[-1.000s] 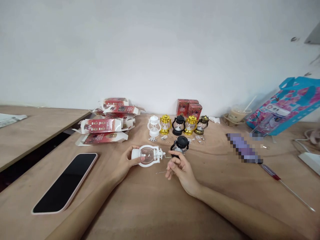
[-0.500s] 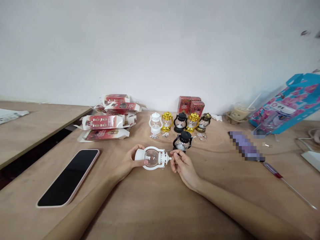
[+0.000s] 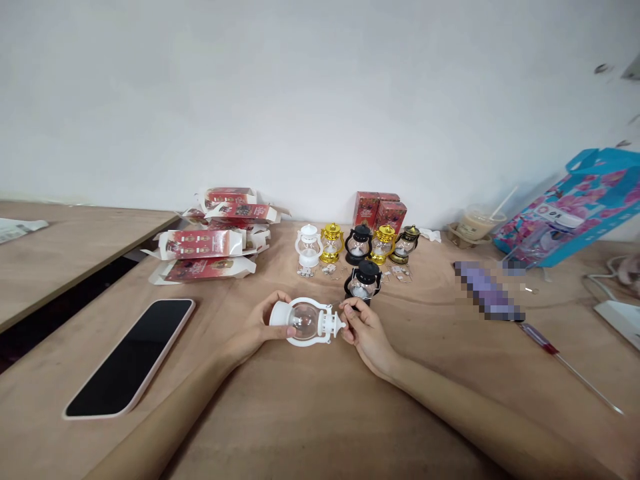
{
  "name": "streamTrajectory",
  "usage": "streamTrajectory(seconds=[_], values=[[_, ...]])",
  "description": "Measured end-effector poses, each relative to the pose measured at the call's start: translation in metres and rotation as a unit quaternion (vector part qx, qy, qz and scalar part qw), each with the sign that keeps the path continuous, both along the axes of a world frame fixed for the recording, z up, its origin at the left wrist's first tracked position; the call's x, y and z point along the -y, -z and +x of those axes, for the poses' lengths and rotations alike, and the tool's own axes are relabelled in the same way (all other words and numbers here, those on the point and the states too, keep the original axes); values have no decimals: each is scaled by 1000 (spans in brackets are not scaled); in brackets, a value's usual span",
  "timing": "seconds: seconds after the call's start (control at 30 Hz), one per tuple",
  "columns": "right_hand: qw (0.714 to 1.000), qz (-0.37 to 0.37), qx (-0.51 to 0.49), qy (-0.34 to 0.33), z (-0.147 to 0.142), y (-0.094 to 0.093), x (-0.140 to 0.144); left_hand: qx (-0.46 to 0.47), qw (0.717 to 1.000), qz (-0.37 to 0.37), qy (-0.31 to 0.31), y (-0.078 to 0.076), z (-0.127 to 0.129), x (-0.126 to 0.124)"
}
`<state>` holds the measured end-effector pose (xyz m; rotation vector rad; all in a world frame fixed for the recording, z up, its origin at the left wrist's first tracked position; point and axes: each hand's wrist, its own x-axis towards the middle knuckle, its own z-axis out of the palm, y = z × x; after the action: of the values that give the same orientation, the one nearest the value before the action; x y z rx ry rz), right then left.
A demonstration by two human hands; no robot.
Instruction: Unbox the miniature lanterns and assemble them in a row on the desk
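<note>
A small white toy lantern (image 3: pixel 306 321) with a clear globe lies on its side just above the wooden table (image 3: pixel 310 413). My left hand (image 3: pixel 260 327) grips its base end. My right hand (image 3: pixel 364 327) pinches at its top end with thumb and fingers. Right behind stands a black lantern (image 3: pixel 363 281). Further back a row of small lanterns stands upright: white (image 3: pixel 308 249), gold (image 3: pixel 331 243), black (image 3: pixel 359 243), gold (image 3: pixel 383 244) and dark bronze (image 3: pixel 406 243), with small metal parts lying in front of them.
A phone (image 3: pixel 131 357) lies face up at the left. Opened red and white boxes (image 3: pixel 207 250) are piled at the back left, two closed red boxes (image 3: pixel 380 213) behind the lanterns. A screwdriver (image 3: pixel 565 363), a drink cup (image 3: pixel 477 225) and a blue gift bag (image 3: pixel 575 213) sit to the right.
My right hand moved up from the table to the white lantern's top end and now pinches it. The lantern shifted slightly to the right in my left hand.
</note>
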<state>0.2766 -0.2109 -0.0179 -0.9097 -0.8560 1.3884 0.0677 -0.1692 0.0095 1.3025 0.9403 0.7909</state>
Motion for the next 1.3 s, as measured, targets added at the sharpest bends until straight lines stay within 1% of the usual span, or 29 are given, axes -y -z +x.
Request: streamTrajectory(seconds=[0.33, 0.47, 0.67, 0.77, 0.9, 1.0, 1.2, 1.3], values=[[1000, 1, -9, -2, 0, 2, 0, -3, 1000, 8, -13, 2, 2, 0], [1000, -3, 4, 3, 0, 2, 0, 5, 1000, 2, -8, 0, 3, 1], [1000, -5, -4, -2, 0, 1, 0, 9, 1000, -6, -15, -3, 4, 2], [1000, -9, -4, -1, 0, 2, 0, 31, 999, -13, -15, -2, 4, 2], [1000, -13, -18, 10, -1, 1, -1, 90, 995, -23, -21, 2, 2, 2], [1000, -2, -10, 13, -1, 0, -1, 104, 994, -29, -18, 2, 1, 3], [997, 54, 35, 31, 1, 5, 1, 66, 997, -37, -3, -1, 2, 3], [996, 62, 60, 36, 1, 7, 0, 66, 997, -32, -7, 0, 3, 2]])
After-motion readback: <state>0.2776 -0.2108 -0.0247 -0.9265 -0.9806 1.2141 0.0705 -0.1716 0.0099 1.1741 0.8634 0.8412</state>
